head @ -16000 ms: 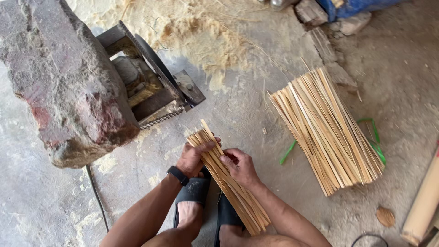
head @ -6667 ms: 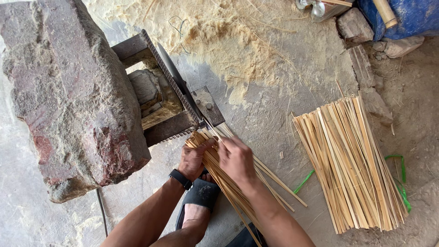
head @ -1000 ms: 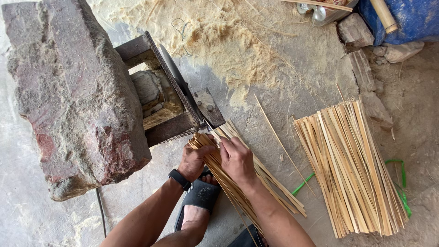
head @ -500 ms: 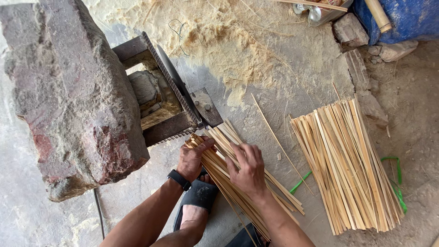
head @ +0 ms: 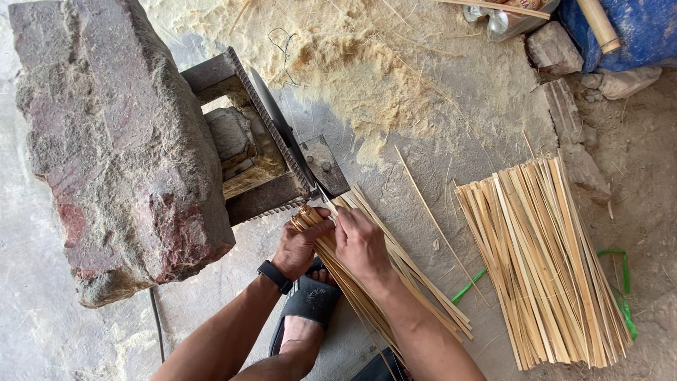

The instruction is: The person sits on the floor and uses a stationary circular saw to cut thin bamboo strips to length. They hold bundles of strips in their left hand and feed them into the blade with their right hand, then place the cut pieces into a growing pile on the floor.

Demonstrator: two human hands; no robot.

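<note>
Your left hand (head: 302,243) is clamped around the top of the bundle of bamboo strips (head: 381,282), which lies across your sandal (head: 308,300) just below the blade (head: 282,130). Your right hand (head: 361,243) pinches one strip at 12 o'clock. The strips look light, stiff and splintery; grip near the ends. At 3 o'clock lies the stack of strips (head: 543,261). No container's contents are clear.

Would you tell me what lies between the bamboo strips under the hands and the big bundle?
Head view: one loose thin strip on bare concrete floor, plus a green strap.
</note>
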